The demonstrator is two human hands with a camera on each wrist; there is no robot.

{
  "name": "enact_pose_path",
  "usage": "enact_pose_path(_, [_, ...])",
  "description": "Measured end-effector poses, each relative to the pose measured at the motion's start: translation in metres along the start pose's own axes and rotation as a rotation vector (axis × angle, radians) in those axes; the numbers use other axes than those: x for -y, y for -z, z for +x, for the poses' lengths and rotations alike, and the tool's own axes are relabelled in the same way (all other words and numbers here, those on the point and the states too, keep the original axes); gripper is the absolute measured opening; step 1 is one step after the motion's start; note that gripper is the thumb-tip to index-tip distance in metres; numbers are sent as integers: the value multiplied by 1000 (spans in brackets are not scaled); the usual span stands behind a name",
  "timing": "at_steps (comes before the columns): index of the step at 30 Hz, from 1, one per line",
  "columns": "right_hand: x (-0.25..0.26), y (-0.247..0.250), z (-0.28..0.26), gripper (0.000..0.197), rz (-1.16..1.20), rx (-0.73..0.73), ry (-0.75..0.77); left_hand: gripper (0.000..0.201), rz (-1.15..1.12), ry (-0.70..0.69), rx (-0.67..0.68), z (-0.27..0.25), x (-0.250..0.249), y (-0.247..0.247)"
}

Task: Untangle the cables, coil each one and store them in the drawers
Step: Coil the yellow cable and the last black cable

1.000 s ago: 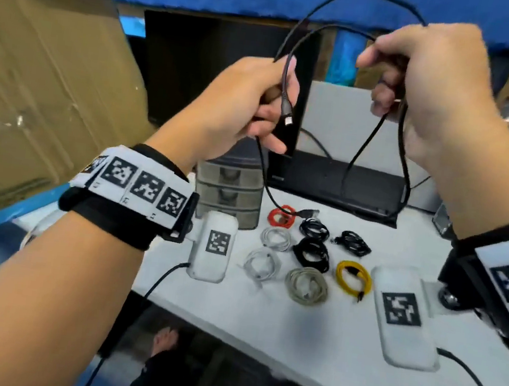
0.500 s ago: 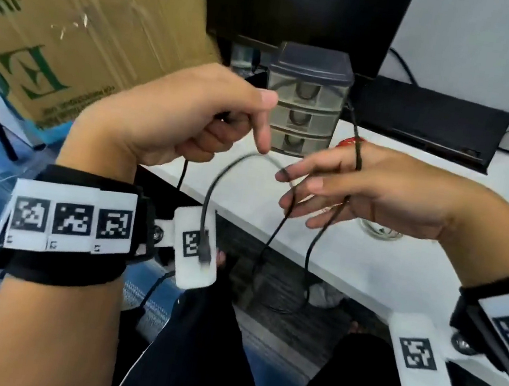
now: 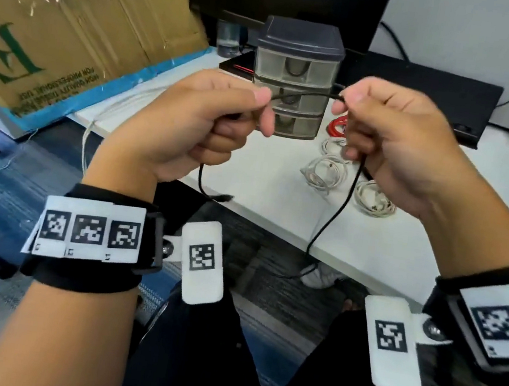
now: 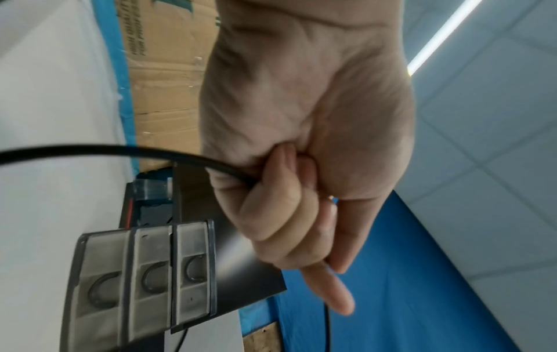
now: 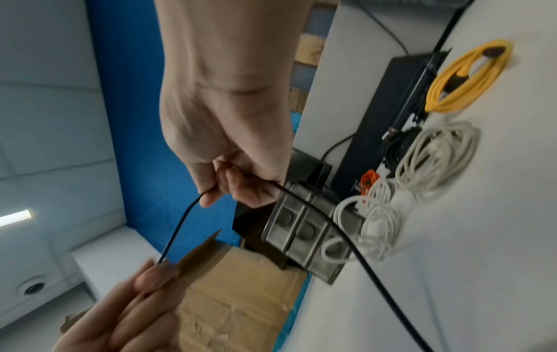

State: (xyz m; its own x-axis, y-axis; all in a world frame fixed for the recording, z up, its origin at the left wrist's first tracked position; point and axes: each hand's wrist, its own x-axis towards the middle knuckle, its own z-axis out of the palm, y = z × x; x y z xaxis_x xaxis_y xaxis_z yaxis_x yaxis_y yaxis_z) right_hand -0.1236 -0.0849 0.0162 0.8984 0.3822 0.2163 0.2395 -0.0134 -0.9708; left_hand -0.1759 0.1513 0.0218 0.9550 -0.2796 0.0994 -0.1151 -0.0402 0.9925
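A thin black cable point(image 3: 308, 94) runs in a short stretch between my two hands, held in the air in front of the drawer unit point(image 3: 295, 78). My left hand point(image 3: 217, 120) is curled into a fist round one part, and a short tail with a plug hangs below it. The left wrist view shows the cable point(image 4: 120, 150) entering that fist point(image 4: 286, 190). My right hand point(image 3: 393, 136) pinches the other part. From there the cable point(image 5: 331, 221) drops past the table edge toward the floor.
Coiled cables lie on the white table point(image 3: 263, 187): red point(image 3: 338, 126), white point(image 3: 324, 169), another white point(image 3: 372, 198) and yellow point(image 5: 470, 76). The three drawers are closed. A cardboard box point(image 3: 74, 23) leans at the left and a black device point(image 3: 421, 95) sits behind.
Both hands came down from above the table to the table edge. The big loop is gone and the right hand, fingers spread half a second ago, now pinches the cable.
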Motion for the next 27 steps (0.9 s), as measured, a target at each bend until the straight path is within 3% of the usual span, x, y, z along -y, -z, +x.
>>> enact_pose_path(2, [-2,7,-1,30,-44,-44,30,34,-129,-34,9,-5,4,4])
enact_pose_path(9, [-3,0,-15,26,-338,96,53,39,-414,-191,-42,1,-4,-5])
enact_pose_path(12, [-1,-11,-20,24,-470,189,97,42,-405,-232,-93,11,-4,-22])
enact_pose_path(15, [-6,-29,-29,23,-593,319,103,40,-345,-215,-229,19,4,-37])
enact_pose_path(19, [1,-28,-31,18,-695,463,84,27,-96,-199,-265,25,17,-50])
enact_pose_path(23, [21,-1,-21,22,-625,343,192,31,169,-212,-125,25,23,-54])
enact_pose_path(27, [20,12,-19,27,-555,114,233,40,53,-134,-51,25,22,-51])
